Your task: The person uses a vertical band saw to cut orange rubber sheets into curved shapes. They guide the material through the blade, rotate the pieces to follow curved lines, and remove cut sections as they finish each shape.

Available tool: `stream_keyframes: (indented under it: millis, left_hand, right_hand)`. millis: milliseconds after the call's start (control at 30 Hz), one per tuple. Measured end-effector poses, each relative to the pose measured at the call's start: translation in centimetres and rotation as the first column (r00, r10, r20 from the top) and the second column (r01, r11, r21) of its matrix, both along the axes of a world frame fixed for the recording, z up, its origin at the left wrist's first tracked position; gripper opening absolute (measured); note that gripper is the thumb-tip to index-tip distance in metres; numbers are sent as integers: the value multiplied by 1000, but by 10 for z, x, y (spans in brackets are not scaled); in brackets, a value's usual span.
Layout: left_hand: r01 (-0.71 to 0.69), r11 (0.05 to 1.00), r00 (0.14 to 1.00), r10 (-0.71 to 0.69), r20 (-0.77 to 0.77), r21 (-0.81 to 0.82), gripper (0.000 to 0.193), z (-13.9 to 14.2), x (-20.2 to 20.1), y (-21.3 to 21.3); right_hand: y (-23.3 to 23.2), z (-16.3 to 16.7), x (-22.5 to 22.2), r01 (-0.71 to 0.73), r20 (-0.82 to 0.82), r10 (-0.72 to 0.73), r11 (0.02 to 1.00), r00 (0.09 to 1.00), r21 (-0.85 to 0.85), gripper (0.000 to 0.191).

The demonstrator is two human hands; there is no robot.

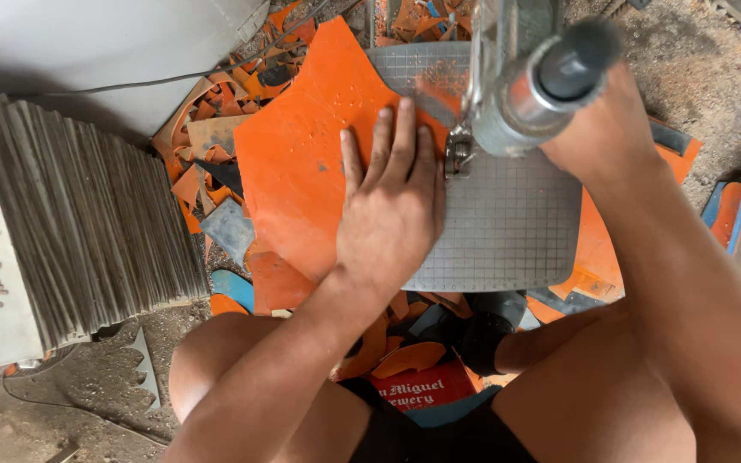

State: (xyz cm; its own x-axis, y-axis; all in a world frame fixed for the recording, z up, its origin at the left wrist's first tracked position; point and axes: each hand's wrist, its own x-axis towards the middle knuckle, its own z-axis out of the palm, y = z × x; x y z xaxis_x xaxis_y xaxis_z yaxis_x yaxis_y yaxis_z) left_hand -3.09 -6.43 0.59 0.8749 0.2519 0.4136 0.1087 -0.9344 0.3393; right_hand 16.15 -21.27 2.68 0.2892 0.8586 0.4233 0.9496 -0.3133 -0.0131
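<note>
A: How many hands and sheets were shown?

B: Two hands, one orange sheet. The left hand lay flat, fingers spread, pressing the sheet onto one gridded cutting mat. The right hand sat behind one metal press handle; its grip could not be told.

Cutting an orange sheet at a lever press

The left hand lies flat on the orange sheet over the gridded metal plate; the right hand grips the lever handle above.
</note>
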Motion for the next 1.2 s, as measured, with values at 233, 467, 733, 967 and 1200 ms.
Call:
stream_keyframes:
  millis: [233, 467, 733, 967, 1200]
  left_hand:
    - [-84, 982, 977, 115, -179, 172, 60, 20, -10, -6]
    - [-60, 952, 931, 162, -328, 300, 59, 47, -80, -56]
    - [245, 970, 959, -240, -152, 15, 39, 54, -97, -39]
    - [446, 881, 888, -457, -43, -158, 50, 43, -93, -17]
    - [385, 914, 917, -394, -60, -128, 54, 33, -85, -20]
  right_hand:
    - [-6, 34, -20, 130, 187, -181, 958, 966, 256, 12]
    - [-46, 50, -150, 159, -525, -101, 985, 845, 68, 40]
    - [-72, 24, -162, 43, -285, -98, 980, 954, -196, 76]
    - [-85, 33, -143, -27, -328, -30, 985, 944, -168, 73]
    - [-77, 29, -133, 3, -316, -55, 987, 947, -162, 70]
